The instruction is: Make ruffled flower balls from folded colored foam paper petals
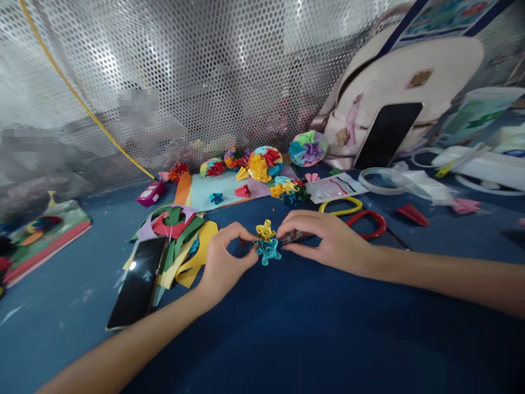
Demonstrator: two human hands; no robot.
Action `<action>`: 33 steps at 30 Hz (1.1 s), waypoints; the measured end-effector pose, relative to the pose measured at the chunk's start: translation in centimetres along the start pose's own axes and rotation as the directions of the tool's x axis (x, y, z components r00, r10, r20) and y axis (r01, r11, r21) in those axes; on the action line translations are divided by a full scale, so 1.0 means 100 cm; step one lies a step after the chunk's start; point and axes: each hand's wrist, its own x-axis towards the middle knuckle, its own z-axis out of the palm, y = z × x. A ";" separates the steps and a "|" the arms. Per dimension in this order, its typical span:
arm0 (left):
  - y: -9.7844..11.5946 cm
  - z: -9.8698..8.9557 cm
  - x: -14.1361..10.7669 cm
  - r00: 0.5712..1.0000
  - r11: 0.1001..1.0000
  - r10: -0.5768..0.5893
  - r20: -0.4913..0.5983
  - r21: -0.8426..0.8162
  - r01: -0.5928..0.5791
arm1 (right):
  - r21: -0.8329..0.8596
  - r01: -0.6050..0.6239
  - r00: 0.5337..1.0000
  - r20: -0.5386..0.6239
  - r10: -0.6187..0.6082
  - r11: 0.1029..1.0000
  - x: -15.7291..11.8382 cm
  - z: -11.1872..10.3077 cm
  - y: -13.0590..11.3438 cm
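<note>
Head view: left hand (227,261) in narrow pinch on curled yellow-and-teal paper flower (266,244), centre of view; right hand (326,239) narrow, holding small dark piece (295,237) at flower's 3 o'clock; red-handled scissors (367,221) at 2 o'clock.

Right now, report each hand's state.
Left hand: closed, pinching the curled paper flower.
Right hand: closed, holding a small dark item at the flower.
</note>
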 end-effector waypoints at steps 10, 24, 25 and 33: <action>-0.003 0.009 0.003 0.990 0.990 -0.109 0.094 -0.080 0.117 | 0.158 0.015 0.999 -0.047 -0.008 0.987 0.000 0.012 0.017; -0.003 0.007 0.001 0.990 0.995 -0.023 0.139 -0.089 0.036 | 0.129 0.053 0.996 -0.076 -0.043 0.990 -0.002 0.012 0.016; -0.003 0.007 0.001 0.990 0.995 -0.033 0.135 -0.086 0.045 | 0.120 0.058 0.996 -0.074 -0.050 0.991 -0.002 0.013 0.015; -0.007 0.006 -0.002 0.991 0.993 -0.065 0.113 -0.089 0.075 | 0.099 0.097 0.994 -0.063 -0.091 0.990 -0.002 0.013 0.012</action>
